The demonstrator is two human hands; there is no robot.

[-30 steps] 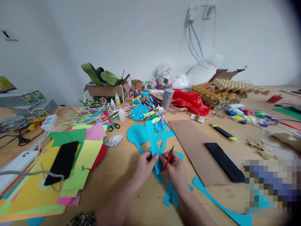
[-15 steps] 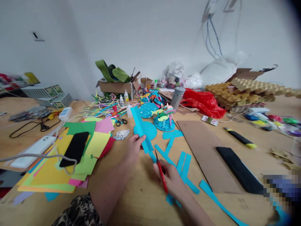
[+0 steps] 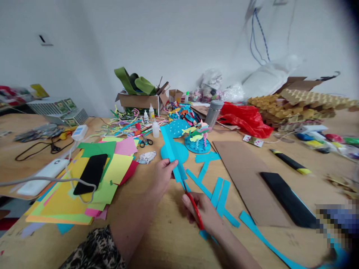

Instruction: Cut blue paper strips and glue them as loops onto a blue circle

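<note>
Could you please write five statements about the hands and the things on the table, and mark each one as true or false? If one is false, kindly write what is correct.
1. The right hand holds the red scissors. True.
2. The left hand holds a glue bottle. False: it holds blue paper.
3. The black scissors lie on the table. True.
4. The cutter lies on the cardboard. False: it lies on the table, to the right of the cardboard.
5. A black phone lies on the coloured sheets. True.
</note>
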